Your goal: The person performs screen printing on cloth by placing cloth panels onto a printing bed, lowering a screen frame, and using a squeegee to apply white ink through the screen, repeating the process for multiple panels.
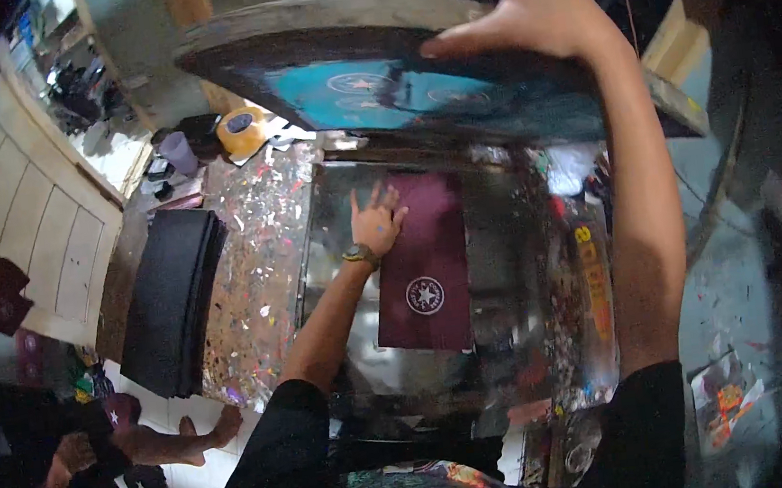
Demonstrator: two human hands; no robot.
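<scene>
My left hand (377,226) lies with spread fingers on the left edge of a maroon fabric panel (424,240), below its far end. A white round star print (425,295) sits near the panel's close end. The panel rests lengthwise on a dark, glossy printing board (351,320). Above the far side, my right hand (542,4) grips the wooden rim of a raised screen-printing frame (330,24), thumb underneath on the near side. The frame is tilted up, and its blue mesh (308,91) shows round star designs.
A stack of black fabric panels (168,296) lies left of the board on a paint-spattered table (253,249). Behind it stand a purple cup (178,152) and a yellow item (243,131). At lower left, another person's forearm (169,444) reaches over a white surface among dark printed pieces.
</scene>
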